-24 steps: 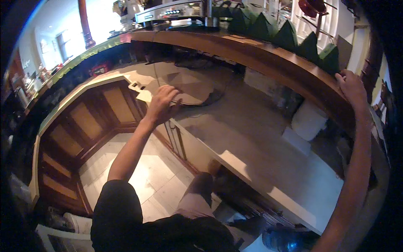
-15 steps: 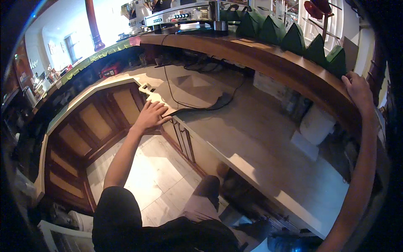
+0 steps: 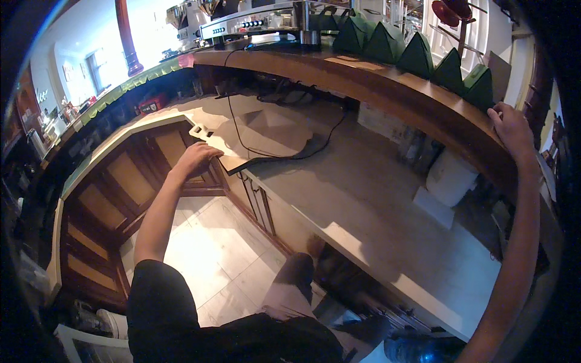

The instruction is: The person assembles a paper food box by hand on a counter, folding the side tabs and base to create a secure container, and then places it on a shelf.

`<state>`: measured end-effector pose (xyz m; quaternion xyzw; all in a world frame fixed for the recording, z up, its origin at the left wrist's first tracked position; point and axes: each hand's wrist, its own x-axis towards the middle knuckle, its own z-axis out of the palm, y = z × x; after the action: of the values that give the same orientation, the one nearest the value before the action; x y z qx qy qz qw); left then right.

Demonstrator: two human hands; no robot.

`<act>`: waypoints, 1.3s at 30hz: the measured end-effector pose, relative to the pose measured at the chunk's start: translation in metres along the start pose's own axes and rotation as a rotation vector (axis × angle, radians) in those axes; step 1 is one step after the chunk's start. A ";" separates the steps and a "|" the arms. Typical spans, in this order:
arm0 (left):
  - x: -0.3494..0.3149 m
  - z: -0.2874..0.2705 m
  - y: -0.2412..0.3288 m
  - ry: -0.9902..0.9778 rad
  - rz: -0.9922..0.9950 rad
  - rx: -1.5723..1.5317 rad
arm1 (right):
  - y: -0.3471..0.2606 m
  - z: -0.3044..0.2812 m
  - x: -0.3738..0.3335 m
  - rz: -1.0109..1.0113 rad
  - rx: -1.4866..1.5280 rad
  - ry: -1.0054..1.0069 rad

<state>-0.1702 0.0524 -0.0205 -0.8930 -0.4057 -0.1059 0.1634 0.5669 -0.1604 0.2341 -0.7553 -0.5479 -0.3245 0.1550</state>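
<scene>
My left hand [image 3: 198, 159] is at the near left edge of a brown cardboard sheet [image 3: 275, 130] with cut-outs, its fingers drawn together on that edge. The sheet lies flat on the lower counter [image 3: 339, 181], and a thin black cable [image 3: 241, 140] runs across it. Far to the right, my right hand [image 3: 514, 130] is raised to the upper wooden ledge [image 3: 393, 95]. Its fingers curl over the ledge's edge, close beside the last of several dark green pyramid-shaped boxes [image 3: 478, 86].
A coffee machine [image 3: 260, 24] stands on the upper ledge. Below the ledge sits a white paper roll [image 3: 448, 178] beside a white block [image 3: 433, 207]. Wood-panelled cabinets [image 3: 124, 172] curve along the left, around a pale tiled floor [image 3: 209, 254].
My left hand has drawn back left from lying spread on the cardboard to closing at its edge. The view has shifted slightly. My right hand stays at the ledge.
</scene>
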 end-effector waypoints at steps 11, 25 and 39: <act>0.009 -0.055 0.018 0.000 -0.018 0.031 | -0.004 -0.012 -0.007 -0.003 -0.015 0.025; -0.034 -0.265 0.107 0.326 -0.194 0.603 | -0.001 -0.007 -0.009 -0.060 0.034 0.075; 0.030 -0.151 0.338 0.597 0.881 -0.262 | -0.060 -0.050 -0.122 -0.254 0.316 0.741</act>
<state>0.0974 -0.1924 0.0587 -0.9225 0.0872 -0.3258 0.1879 0.4722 -0.2577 0.1836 -0.4808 -0.5869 -0.5027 0.4143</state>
